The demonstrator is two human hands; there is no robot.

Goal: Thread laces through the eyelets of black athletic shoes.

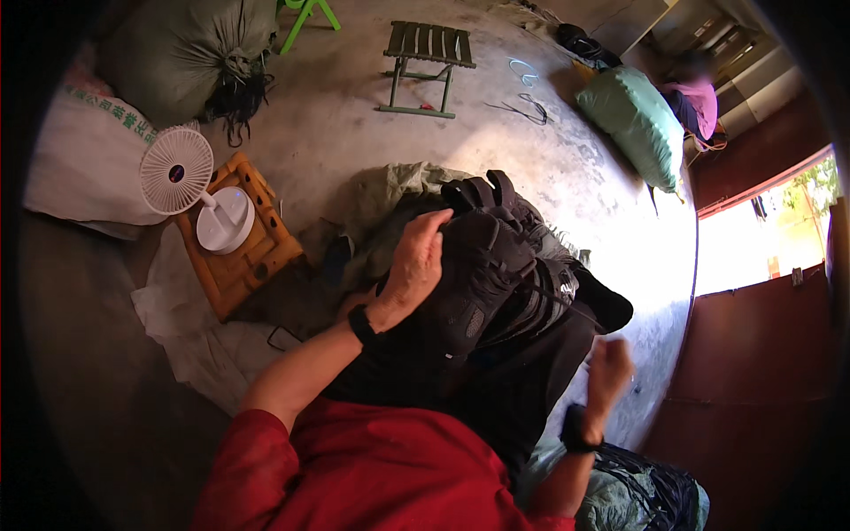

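Observation:
A bulky bundle of black fabric pieces (pixel 478 257) lies across my lap, with mesh patches, strap-like loops on top and a rounded flap at its right end. My left hand (pixel 412 270) is at the bundle's left edge, its fingers extended and slightly bent, with no object visible in it. To the right of the bundle, my right hand (pixel 611 367) is raised with its fingers curled together and somewhat blurred. A thin dark cord (pixel 558 301) crosses the bundle toward that hand. Whether the fingers hold its end is unclear. Both wrists wear black bands.
At left, a white fan (pixel 226 221) stands on a wooden stool (pixel 235 279) beside large sacks (pixel 88 168). Ahead is a folding stool (pixel 429 66). A green sack (pixel 633 119) lies near another person (pixel 695 106). A plastic-wrapped dark bundle (pixel 642 487) sits by my right arm.

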